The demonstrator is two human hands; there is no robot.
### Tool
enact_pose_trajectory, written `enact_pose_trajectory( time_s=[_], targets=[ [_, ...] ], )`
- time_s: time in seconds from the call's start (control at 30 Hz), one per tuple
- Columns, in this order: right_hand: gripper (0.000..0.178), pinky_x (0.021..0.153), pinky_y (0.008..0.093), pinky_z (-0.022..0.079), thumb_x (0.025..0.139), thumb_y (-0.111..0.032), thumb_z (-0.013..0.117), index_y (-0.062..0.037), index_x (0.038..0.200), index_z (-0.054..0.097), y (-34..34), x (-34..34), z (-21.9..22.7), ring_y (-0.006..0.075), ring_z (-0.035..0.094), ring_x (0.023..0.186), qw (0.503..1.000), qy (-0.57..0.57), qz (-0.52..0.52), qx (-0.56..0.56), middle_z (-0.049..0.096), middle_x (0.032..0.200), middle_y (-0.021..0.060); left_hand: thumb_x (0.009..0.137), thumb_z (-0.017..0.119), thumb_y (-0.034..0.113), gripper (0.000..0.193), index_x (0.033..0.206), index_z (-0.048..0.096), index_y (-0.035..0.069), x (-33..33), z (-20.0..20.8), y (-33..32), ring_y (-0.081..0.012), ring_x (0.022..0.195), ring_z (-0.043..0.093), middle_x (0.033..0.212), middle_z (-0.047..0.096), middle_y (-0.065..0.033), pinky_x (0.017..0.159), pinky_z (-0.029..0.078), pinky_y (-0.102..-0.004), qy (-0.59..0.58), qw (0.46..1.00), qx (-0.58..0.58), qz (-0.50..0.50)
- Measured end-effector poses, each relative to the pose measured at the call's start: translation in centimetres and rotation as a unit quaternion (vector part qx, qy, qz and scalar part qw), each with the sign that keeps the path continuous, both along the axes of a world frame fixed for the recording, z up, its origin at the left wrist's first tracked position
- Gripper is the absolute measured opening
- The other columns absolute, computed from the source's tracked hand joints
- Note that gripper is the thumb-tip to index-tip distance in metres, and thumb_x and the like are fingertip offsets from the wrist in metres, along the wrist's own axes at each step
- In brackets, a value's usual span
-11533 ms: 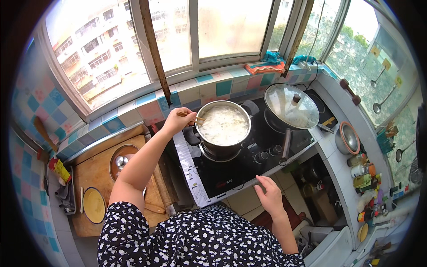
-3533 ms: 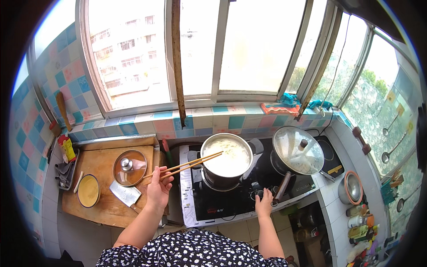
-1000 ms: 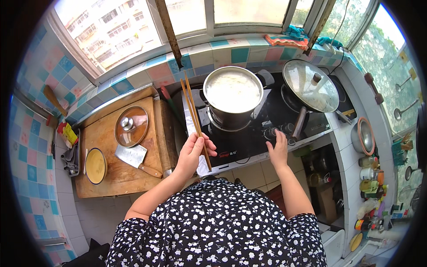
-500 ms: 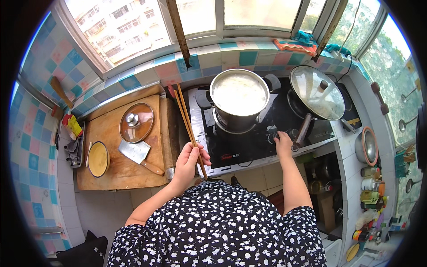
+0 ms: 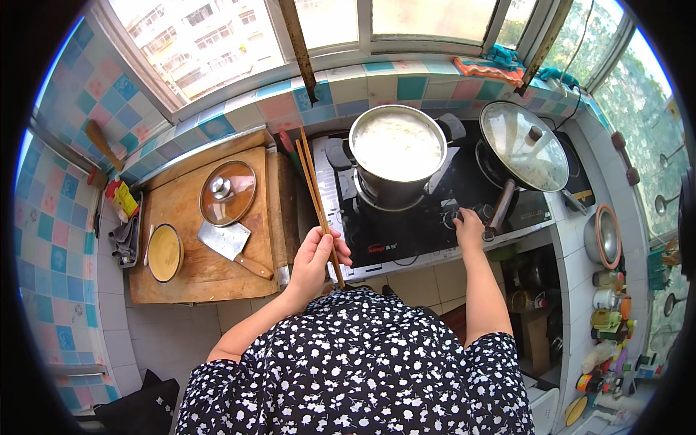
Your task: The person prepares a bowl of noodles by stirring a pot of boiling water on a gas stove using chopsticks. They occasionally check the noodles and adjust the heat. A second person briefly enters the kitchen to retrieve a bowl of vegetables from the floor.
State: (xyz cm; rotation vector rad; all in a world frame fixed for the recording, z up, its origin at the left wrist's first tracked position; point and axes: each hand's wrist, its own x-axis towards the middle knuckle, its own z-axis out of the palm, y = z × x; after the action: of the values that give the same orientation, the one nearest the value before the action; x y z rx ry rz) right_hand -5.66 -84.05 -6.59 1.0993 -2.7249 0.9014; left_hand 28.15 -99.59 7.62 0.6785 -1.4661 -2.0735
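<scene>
Long wooden chopsticks (image 5: 312, 181) are gripped in my left hand (image 5: 313, 262), their far ends pointing up toward the window side, left of the stove. With thumb and fingers my right hand (image 5: 470, 228) pinches a control knob (image 5: 452, 217) on the front of the black gas stove (image 5: 406, 235). Behind the knobs, a deep steel pot (image 5: 391, 185) stands on the left burner, filled nearly to the rim with white, frothy contents. To its right is a wok (image 5: 512, 174) under a glass lid (image 5: 525, 148), its handle reaching toward my right hand.
At left, a thick wooden cutting board (image 5: 196, 279) carries a cleaver (image 5: 227, 239), a glass pot lid (image 5: 239, 201) and a yellow bowl (image 5: 164, 254). Metal bowls (image 5: 607, 235) and several jars (image 5: 607, 299) line the right counter. A tiled sill (image 5: 348, 88) runs behind the stove.
The whole view has shifted slightly, with the counter and stove sitting a little further right and higher. My left hand still holds the chopsticks and my right hand stays at the knob.
</scene>
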Motion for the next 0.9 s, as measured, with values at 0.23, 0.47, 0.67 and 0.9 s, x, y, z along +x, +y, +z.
enact_pose_trajectory(
  time_s=[0.23,0.47,0.67,0.9],
  targets=[
    [0.032,0.084,0.0367,0.046,0.073,-0.011,0.067,-0.0013,0.103,0.062,-0.1,0.0,-0.3,0.0316,0.058,0.095,1.000,0.007,-0.001,-0.001,0.061,0.104,0.0136,0.098,0.035,0.021,0.019,0.102,0.045,0.005,0.3,0.0,0.1,-0.0135,0.072,0.058,0.084,0.057,-0.0069,0.070,0.047,-0.0249,0.009,1.000,-0.004,0.003],
    [0.032,0.084,0.0366,0.046,0.073,-0.011,0.067,-0.0003,0.103,0.062,-0.1,0.0,0.2,0.0322,0.058,0.096,1.000,-0.001,-0.005,0.004,0.061,0.104,0.0145,0.098,0.035,0.022,0.021,0.102,0.046,0.005,0.4,0.2,0.1,-0.0150,0.077,0.057,0.086,0.057,-0.0071,0.076,0.046,-0.0280,0.012,1.000,-0.007,0.000],
    [0.046,0.091,0.0390,0.042,0.074,-0.013,0.068,-0.0017,0.117,0.054,0.1,1.4,0.8,0.0333,0.052,0.106,0.996,0.084,0.013,0.008,0.054,0.117,0.0158,0.096,0.045,0.022,0.020,0.101,0.055,0.005,0.3,0.4,-0.4,-0.0096,0.086,0.054,0.090,0.057,-0.0006,0.079,0.044,-0.0265,0.012,1.000,0.015,0.018],
    [0.069,0.093,0.0399,0.037,0.075,-0.028,0.070,-0.0009,0.130,0.039,-1.6,11.5,10.8,0.0318,0.043,0.109,0.946,0.120,0.290,-0.082,0.046,0.118,0.0148,0.091,0.056,0.023,0.021,0.105,0.057,0.007,-2.3,2.6,-2.4,-0.0073,0.082,0.057,0.091,0.059,-0.0007,0.072,0.048,-0.0200,0.075,0.983,0.154,-0.065]
  ],
)
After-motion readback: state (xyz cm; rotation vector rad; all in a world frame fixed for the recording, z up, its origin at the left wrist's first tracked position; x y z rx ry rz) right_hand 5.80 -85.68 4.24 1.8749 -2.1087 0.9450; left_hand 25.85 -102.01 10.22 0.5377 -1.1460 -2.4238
